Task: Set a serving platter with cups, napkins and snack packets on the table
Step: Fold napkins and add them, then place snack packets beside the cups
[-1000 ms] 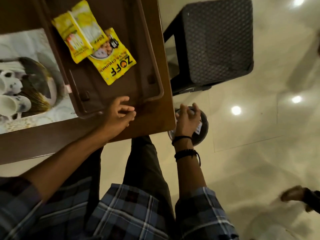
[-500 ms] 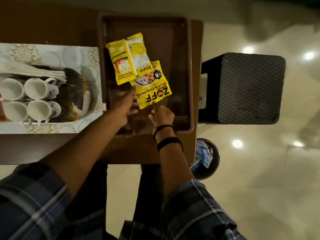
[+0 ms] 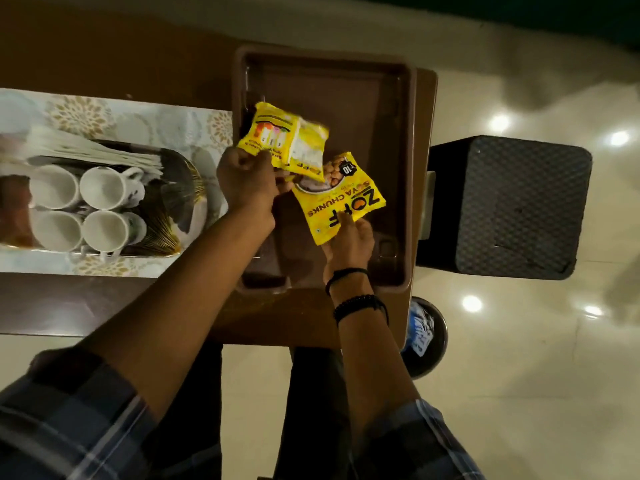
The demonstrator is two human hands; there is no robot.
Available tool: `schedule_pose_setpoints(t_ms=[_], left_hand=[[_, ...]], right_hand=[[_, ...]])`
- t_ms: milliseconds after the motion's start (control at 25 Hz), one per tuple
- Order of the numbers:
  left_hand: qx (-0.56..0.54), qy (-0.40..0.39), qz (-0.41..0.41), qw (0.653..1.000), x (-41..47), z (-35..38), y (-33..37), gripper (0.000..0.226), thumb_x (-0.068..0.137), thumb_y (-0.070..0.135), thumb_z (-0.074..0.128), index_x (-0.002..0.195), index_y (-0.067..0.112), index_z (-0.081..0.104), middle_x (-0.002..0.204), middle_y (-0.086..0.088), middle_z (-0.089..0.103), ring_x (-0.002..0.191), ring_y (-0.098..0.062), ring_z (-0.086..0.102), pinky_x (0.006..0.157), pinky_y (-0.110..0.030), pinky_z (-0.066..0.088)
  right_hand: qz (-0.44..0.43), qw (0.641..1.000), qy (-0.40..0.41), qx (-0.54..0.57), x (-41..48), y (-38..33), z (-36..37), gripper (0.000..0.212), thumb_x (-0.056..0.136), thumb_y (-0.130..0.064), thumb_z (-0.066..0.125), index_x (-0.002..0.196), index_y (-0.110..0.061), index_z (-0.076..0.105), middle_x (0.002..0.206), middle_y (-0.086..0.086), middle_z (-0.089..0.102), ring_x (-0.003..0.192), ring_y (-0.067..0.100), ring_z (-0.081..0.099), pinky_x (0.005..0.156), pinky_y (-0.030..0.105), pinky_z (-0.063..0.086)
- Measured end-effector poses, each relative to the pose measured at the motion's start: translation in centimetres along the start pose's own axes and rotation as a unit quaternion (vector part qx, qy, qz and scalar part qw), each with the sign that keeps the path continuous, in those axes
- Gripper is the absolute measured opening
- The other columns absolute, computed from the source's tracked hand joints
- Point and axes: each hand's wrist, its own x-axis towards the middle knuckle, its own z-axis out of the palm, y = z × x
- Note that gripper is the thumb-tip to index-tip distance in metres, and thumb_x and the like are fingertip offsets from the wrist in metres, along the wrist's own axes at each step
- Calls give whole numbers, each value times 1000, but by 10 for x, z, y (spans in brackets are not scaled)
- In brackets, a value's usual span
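Observation:
Two yellow snack packets are over a brown plastic tray (image 3: 405, 140) at the table's right end. My left hand (image 3: 246, 181) grips the near edge of the back-side-up packet (image 3: 284, 140), which is lifted and tilted. My right hand (image 3: 349, 237) pinches the near corner of the front-side-up Zoff soya chunks packet (image 3: 341, 202). To the left, a dark gold-patterned serving platter (image 3: 180, 188) holds several white cups (image 3: 104, 188) and a stack of white napkins (image 3: 86, 150).
The platter stands on a pale floral runner (image 3: 138, 116) across the brown table (image 3: 311, 323). A black woven stool (image 3: 519, 206) is right of the table. A round dark bin (image 3: 429, 337) with blue and white wrappers sits on the glossy floor.
My right hand came up from the bin to the tray and took the soya chunks packet's corner. My left hand left the table edge and lifted the other packet.

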Motion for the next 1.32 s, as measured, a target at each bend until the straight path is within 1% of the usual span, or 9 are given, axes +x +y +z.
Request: schedule_pose_setpoints(t_ms=[120,320,440,600,720,800,920,1120,1320], left_hand=[[220,-86,279,931,-11,-56,31,9,94,21,56,88,19,50,76,0,64,41,-11,63,35,-24,46],[235,-152,337,899,-19,-147,69,19,91,33,60,96,15,61,87,6,69,79,-2,71,69,-25,59],[198,-72,307,928,-17,-185,80,36,85,47,65,83,11,69,77,-2,73,75,-18,72,72,-35,58],[236,-22,344,909,2,-248,85,20,81,31,74,96,20,69,92,1,72,78,-10,71,75,-39,58],[266,15,341,902,27,-306,86,62,77,18,77,130,32,48,131,-7,49,89,-6,69,71,-20,57],[275,42,293,915,45,-335,84,81,78,16,75,145,28,30,140,-12,45,87,5,65,66,-8,52],[266,40,219,938,78,-362,78,80,79,0,68,144,24,29,127,-11,62,83,-4,65,67,-23,53],[235,6,109,966,140,-400,67,69,77,-9,56,135,25,42,112,-9,63,86,-13,62,59,-27,48],[242,-47,83,966,184,-409,58,56,81,-11,48,128,19,52,113,-8,63,94,-21,63,72,-34,52]], right_hand=[[-57,998,-2,-5,-28,-8,-11,17,94,-5,54,81,-17,53,94,9,66,83,22,63,73,37,51],[-78,996,-43,7,-79,-12,-5,10,94,-6,54,92,-16,51,102,10,68,89,24,66,64,33,56],[-95,992,-84,-27,-106,4,20,10,95,-7,52,94,-16,51,100,9,68,85,23,67,60,31,58],[-148,974,-112,-129,-122,30,57,13,94,-1,52,92,-13,49,93,7,66,84,22,66,70,40,57],[-189,940,-151,-241,-127,55,88,11,94,2,50,100,-8,53,95,4,67,80,7,69,69,34,58],[-187,916,-161,-317,-127,69,110,21,94,1,48,113,-5,53,109,11,67,94,21,67,79,39,57],[-166,897,-150,-382,-114,84,137,21,93,3,46,111,-4,54,117,19,65,97,28,63,81,39,55],[-120,867,-97,-473,-90,106,164,34,90,-3,56,124,1,54,123,20,63,114,35,59,96,43,49],[-133,850,-99,-500,-93,124,165,84,88,-1,55,153,-18,4,137,8,55,122,27,55,103,36,43]])
